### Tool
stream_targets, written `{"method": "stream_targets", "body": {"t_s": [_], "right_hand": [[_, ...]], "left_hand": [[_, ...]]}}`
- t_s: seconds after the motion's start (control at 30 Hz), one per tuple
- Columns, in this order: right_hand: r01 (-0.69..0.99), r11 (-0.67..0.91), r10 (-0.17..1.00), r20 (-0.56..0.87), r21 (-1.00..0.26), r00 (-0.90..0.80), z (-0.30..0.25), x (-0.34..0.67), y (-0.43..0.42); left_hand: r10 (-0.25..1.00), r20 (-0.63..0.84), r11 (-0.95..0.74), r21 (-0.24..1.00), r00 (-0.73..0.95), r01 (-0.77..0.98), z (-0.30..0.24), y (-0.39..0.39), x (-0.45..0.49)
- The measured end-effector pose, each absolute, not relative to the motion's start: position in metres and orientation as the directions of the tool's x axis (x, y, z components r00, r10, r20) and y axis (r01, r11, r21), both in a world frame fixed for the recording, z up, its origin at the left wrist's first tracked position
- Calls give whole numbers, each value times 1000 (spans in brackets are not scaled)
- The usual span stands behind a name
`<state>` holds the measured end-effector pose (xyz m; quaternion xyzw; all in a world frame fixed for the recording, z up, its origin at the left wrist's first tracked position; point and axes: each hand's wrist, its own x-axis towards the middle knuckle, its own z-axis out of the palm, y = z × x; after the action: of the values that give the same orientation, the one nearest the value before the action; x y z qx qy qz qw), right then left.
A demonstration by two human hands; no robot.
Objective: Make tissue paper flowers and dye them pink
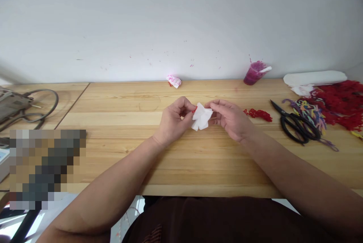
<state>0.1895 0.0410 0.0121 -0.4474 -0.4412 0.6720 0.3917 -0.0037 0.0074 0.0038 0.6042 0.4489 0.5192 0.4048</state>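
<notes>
- While the left hand (176, 120) pinches the gathered side of a soft white piece with notched, petal-like edges (202, 117), a bit of bright red yarn (194, 109) shows between its fingertips and the piece.
- At the piece's opposite edge is the right hand (231, 116), its fingers curled close together; whether they are clamped on that edge or merely touching it, I cannot tell.
- The white piece is held up between both hands, over the middle of the pale wooden tabletop (127, 114).
- Done, as far as I can judge: the notches look cut, and the red yarn seems to be at the gathered side already, though whether it is knotted is hidden.
- Left, perhaps: colouring, since the held piece is plain white, whereas a small pink-stained white bundle with red yarn (175, 81) lies near the wall and looks further along.
- A translucent cup stained deep magenta (252, 75) leans near the wall, a white stick-like thing (266, 69) in its mouth.
- On the right lie a short tangle of red yarn (258, 114), black-handled metal scissors (286, 114) and a large dark red yarn heap (340, 103), none of them in either hand.
</notes>
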Motion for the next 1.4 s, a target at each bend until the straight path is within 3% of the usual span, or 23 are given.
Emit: {"method": "stream_targets", "body": {"t_s": [0.13,0.23,0.37,0.57,0.73,0.87,1.1,1.4], "right_hand": [[-71,71,965,87,-995,-247,15,197,41],[-16,220,925,214,-975,-313,19,198,37],[-69,175,921,188,-982,-340,22,195,33],[-178,-299,822,-158,-937,-547,20,192,36],[-193,-443,750,-245,-875,-614,16,190,36],[-209,-359,773,-165,-910,-612,18,190,34],[-170,-10,839,84,-985,-538,19,192,27],[-104,196,814,221,-975,-538,22,191,20]], "left_hand": [[983,129,-119,989,132,-86,7,11,-5],[984,75,-46,983,161,-178,11,10,-5],[983,50,-4,968,177,-253,14,9,-5],[976,43,18,960,212,-278,10,10,-7],[955,47,47,950,293,-307,12,7,-8],[954,9,84,951,301,-296,12,6,-8],[967,-52,136,935,251,-329,5,9,-7],[977,-96,150,942,190,-299,4,11,-4]]}}
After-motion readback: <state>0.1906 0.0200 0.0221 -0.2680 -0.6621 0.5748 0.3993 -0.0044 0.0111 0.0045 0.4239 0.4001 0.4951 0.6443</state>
